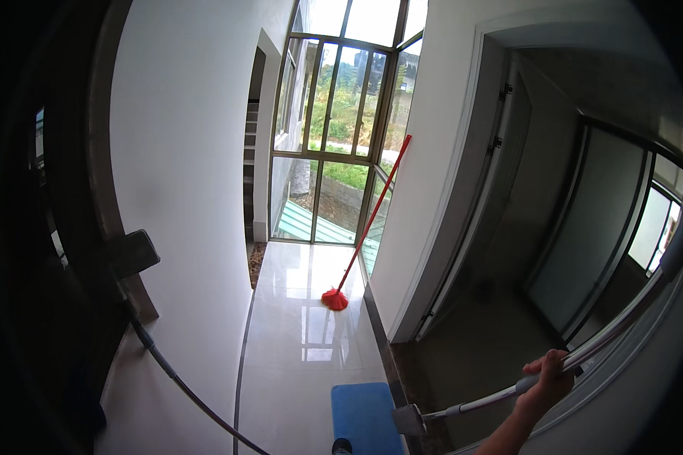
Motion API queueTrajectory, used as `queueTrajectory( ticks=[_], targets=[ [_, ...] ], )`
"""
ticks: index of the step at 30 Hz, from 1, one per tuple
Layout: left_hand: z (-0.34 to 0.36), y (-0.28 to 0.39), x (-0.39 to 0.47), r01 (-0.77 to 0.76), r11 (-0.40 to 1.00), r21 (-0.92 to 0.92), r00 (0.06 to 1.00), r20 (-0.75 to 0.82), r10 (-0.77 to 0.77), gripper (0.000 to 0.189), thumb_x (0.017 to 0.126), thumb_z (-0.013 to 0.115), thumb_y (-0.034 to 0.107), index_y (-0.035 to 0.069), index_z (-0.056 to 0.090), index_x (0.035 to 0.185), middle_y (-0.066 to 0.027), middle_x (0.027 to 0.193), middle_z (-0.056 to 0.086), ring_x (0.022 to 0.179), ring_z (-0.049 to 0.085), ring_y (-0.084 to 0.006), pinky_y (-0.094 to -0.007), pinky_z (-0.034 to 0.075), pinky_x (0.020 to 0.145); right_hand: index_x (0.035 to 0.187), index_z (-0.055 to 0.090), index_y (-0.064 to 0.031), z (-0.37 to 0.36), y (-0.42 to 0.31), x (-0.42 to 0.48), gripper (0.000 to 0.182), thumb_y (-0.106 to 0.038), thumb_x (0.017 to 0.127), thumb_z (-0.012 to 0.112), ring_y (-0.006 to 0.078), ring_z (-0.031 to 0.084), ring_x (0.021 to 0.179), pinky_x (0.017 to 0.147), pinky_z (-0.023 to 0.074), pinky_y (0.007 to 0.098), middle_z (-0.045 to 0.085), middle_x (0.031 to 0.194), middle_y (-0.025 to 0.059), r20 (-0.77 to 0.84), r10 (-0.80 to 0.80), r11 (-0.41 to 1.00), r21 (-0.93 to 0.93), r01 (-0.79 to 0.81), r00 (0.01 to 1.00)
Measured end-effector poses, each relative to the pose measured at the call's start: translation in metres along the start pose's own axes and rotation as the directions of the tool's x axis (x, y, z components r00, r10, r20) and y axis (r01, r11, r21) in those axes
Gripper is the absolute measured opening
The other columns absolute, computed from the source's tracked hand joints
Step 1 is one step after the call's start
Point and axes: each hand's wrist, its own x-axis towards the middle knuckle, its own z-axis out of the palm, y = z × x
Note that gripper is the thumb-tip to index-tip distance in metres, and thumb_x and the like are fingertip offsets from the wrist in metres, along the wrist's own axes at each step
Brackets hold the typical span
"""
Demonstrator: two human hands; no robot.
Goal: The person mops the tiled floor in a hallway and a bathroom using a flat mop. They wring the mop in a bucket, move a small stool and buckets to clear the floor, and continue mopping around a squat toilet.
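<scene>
My right hand (549, 378), at the lower right, is closed around a silver metal pole (603, 338). Just below the hand is a grey collar, and the thinner section ends in a small flat grey head (410, 420) by the right edge of a blue mat (367, 418). My left hand is out of view. At the left, a second long-handled tool with a dark, flat rectangular head (136, 253) stands out against the white wall; its dark, thin handle (196, 398) curves down to the bottom edge. Its type cannot be told.
Ahead, a red broom (334, 300) stands bristles down on shiny tiles (296, 369), its handle leaning at the right wall. Tall windows (330, 102) close off the corridor. An open doorway (461, 199) is at the right, a stair opening (250, 148) at the left. A dark shoe tip (342, 446) shows on the mat.
</scene>
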Motion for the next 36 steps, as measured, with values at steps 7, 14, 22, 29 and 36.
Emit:
queueTrajectory(
  ticks=[7,14,22,29,36],
  targets=[
    [0.071,0.162,0.116,-0.047,0.999,0.017,0.999,0.011,0.047,0.025,0.084,0.057,0.019,0.000,0.062,0.098,-0.0109,0.066,0.061,0.046,0.054,-0.0198,-0.0343,0.045,0.039,0.072,0.049,-0.0055,0.083,0.107,0.072,0.026,-0.024,0.085,0.061,0.0104,0.045,0.045,0.048,0.0401,0.0252,0.044,0.051,0.0006,-0.085,0.098,0.994,-0.032,-0.101,0.992],
    [0.123,0.260,0.199,-0.120,0.991,-0.061,0.991,0.048,0.123,0.022,0.087,0.057,0.021,0.001,0.062,0.096,-0.0109,0.067,0.060,0.043,0.053,-0.0194,-0.0345,0.043,0.037,0.068,0.044,-0.0083,0.095,0.164,0.109,0.030,-0.027,0.088,0.056,0.0104,0.044,0.046,0.053,0.0389,0.0259,0.043,0.049,0.0001,-0.131,-0.038,0.988,-0.156,0.018,0.991],
    [0.163,0.317,0.236,-0.076,0.990,0.120,0.986,0.157,0.057,0.028,0.091,0.050,0.022,-0.001,0.059,0.106,-0.0145,0.084,0.065,0.058,0.060,-0.0231,-0.0384,0.050,0.050,0.070,0.043,-0.0093,0.058,0.193,0.139,0.026,-0.023,0.090,0.054,0.0089,0.042,0.046,0.053,0.0391,0.0253,0.039,0.050,-0.0008,-0.280,-0.126,0.960,-0.275,0.046,0.952],
    [0.217,0.384,0.262,-0.165,0.957,0.238,0.965,0.240,0.106,0.029,0.090,0.053,0.022,-0.001,0.059,0.106,-0.0143,0.083,0.065,0.059,0.061,-0.0232,-0.0384,0.051,0.051,0.078,0.059,0.0034,0.058,0.222,0.144,0.018,-0.013,0.082,0.066,0.0166,0.053,0.052,0.055,0.0441,0.0308,0.060,0.062,0.0101,-0.389,0.014,0.985,-0.151,-0.078,0.921],
    [0.331,0.490,0.322,-0.304,0.876,0.374,0.890,0.441,0.120,0.029,0.089,0.055,0.022,-0.001,0.059,0.107,-0.0141,0.082,0.065,0.061,0.061,-0.0233,-0.0385,0.051,0.053,0.086,0.060,0.0024,0.095,0.275,0.195,0.031,-0.029,0.086,0.061,0.0135,0.055,0.055,0.057,0.0432,0.0263,0.057,0.061,0.0062,-0.536,-0.081,0.817,-0.519,-0.252,0.840]
  ],
)
